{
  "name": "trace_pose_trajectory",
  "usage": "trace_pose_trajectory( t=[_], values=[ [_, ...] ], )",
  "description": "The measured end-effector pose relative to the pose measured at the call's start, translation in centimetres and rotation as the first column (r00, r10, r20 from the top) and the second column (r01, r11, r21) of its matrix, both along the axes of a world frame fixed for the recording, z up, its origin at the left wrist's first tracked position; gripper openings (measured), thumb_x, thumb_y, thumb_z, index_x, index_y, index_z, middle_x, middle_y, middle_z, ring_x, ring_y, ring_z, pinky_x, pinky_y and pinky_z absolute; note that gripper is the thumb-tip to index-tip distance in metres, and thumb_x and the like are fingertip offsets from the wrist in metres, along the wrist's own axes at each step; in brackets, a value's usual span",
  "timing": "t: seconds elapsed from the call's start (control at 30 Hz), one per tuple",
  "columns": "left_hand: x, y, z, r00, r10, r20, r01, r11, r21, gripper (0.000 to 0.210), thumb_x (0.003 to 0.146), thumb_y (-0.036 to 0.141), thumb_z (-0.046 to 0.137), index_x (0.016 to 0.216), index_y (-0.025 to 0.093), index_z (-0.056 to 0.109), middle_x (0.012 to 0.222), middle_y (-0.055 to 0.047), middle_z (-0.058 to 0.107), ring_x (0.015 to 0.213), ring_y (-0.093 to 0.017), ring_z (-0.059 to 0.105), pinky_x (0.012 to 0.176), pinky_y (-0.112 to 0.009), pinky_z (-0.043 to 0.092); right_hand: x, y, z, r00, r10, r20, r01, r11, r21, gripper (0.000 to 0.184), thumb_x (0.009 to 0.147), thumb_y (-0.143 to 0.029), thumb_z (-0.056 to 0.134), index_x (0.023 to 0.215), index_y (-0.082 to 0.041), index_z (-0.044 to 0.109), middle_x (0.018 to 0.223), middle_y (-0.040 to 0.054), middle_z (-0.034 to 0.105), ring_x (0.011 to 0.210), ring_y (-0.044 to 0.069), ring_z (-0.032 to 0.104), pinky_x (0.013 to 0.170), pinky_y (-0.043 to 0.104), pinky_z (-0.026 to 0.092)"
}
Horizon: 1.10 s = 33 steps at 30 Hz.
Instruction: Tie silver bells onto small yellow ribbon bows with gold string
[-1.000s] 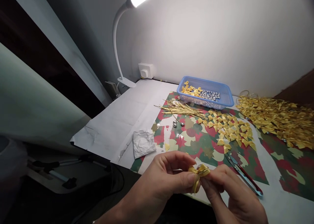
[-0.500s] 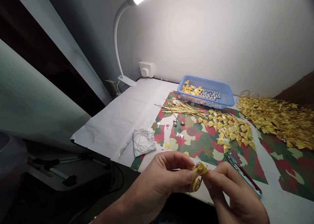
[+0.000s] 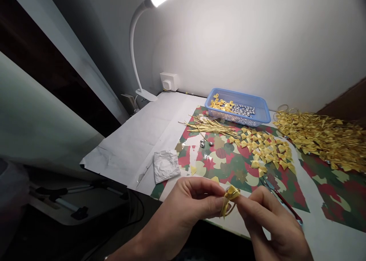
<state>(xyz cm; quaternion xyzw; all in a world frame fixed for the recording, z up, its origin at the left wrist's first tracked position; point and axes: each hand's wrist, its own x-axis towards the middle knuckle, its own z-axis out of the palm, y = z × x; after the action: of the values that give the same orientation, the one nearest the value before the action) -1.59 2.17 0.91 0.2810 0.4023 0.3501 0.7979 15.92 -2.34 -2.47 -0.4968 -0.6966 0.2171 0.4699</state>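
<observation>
Bow point(image 3: 233, 192), 1 pc, is b/w both hands, over the table point(image 3: 122, 143) edge. L hand point(image 3: 185, 205) pinches it; R hand point(image 3: 274, 219) touches its right end, can't tell if it pinches too. Prob. light, soft, easy to squash; best held mid-knot. Past it: 1 red tool point(image 3: 296, 215), lots of small bows point(image 3: 255, 164) (can't count), approx. 3 loose beads point(image 3: 202, 143), many strings point(image 3: 210, 127), 1 basket point(image 3: 267, 118), 1 lamp point(image 3: 132, 40).

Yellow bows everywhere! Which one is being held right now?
The bow held by the left hand and right hand together; the others lie on the patterned sheet, in the blue basket or in the heap at right.
</observation>
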Motion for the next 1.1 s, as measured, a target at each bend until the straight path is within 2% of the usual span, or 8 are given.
trace_pose_trajectory(
  t=[0.1, 0.17, 0.43, 0.63, 0.9, 1.1],
  values=[
    [0.08, 0.02, 0.29, 0.995, 0.010, -0.104, 0.002, 0.994, 0.113, 0.005, 0.073, 0.015, 0.084, 0.077, 0.016, 0.081, 0.074, -0.001, 0.076, 0.071, -0.010, 0.064, 0.069, -0.017, 0.051, 0.10, 0.04, 0.10, 1.000, 0.021, 0.008, -0.022, 0.999, 0.027, 0.043, 0.093, -0.004, 0.051, 0.126, -0.029, 0.065, 0.075, -0.0009, 0.042, 0.060, 0.010, 0.044, 0.051, 0.022, 0.036],
    [0.14, 0.05, 0.62, 0.988, 0.010, -0.157, 0.012, 0.990, 0.141, 0.005, 0.073, 0.017, 0.084, 0.077, 0.016, 0.082, 0.075, -0.003, 0.077, 0.073, -0.012, 0.065, 0.071, -0.018, 0.051, 0.16, 0.07, 0.18, 1.000, 0.027, 0.008, -0.028, 0.999, 0.040, 0.044, 0.092, -0.002, 0.051, 0.126, -0.028, 0.064, 0.075, -0.0007, 0.042, 0.060, 0.011, 0.043, 0.051, 0.023, 0.035],
    [-0.19, 0.22, 0.86, 0.977, -0.033, -0.210, 0.064, 0.987, 0.145, 0.008, 0.072, 0.020, 0.084, 0.079, 0.016, 0.083, 0.078, -0.004, 0.079, 0.077, -0.016, 0.068, 0.072, -0.021, 0.053, 0.73, 0.28, 0.08, 0.996, 0.040, 0.078, -0.046, 0.996, 0.082, 0.042, 0.090, 0.000, 0.052, 0.120, -0.026, 0.066, 0.077, 0.0003, 0.045, 0.062, 0.011, 0.046, 0.052, 0.023, 0.036],
    [-0.43, 0.32, 0.86, 0.967, -0.057, -0.247, 0.091, 0.988, 0.127, 0.013, 0.071, 0.025, 0.085, 0.080, 0.016, 0.082, 0.081, -0.005, 0.079, 0.080, -0.017, 0.068, 0.074, -0.022, 0.053, 0.86, 0.53, -0.09, 0.991, 0.043, 0.129, -0.053, 0.995, 0.078, 0.026, 0.091, -0.002, 0.053, 0.103, -0.020, 0.067, 0.075, 0.0007, 0.046, 0.062, 0.011, 0.046, 0.053, 0.024, 0.036],
    [-0.42, 0.11, 0.52, 0.980, -0.070, -0.185, 0.087, 0.992, 0.086, 0.013, 0.071, 0.024, 0.086, 0.080, 0.015, 0.082, 0.077, -0.004, 0.079, 0.076, -0.015, 0.068, 0.072, -0.021, 0.053, 0.45, 0.45, 0.13, 0.997, 0.037, 0.072, -0.041, 0.998, 0.046, 0.021, 0.093, -0.004, 0.052, 0.096, -0.021, 0.065, 0.073, 0.0000, 0.045, 0.059, 0.011, 0.045, 0.052, 0.023, 0.037],
    [-0.41, 0.22, 0.30, 0.988, -0.056, -0.145, 0.063, 0.997, 0.045, 0.015, 0.069, 0.026, 0.088, 0.079, 0.017, 0.081, 0.073, -0.001, 0.077, 0.071, -0.012, 0.067, 0.069, -0.018, 0.052, 0.76, 0.34, -0.01, 0.994, 0.066, 0.088, -0.071, 0.996, 0.060, 0.033, 0.093, -0.004, 0.049, 0.112, -0.022, 0.068, 0.074, 0.0009, 0.045, 0.059, 0.012, 0.044, 0.050, 0.025, 0.033]
  ],
)
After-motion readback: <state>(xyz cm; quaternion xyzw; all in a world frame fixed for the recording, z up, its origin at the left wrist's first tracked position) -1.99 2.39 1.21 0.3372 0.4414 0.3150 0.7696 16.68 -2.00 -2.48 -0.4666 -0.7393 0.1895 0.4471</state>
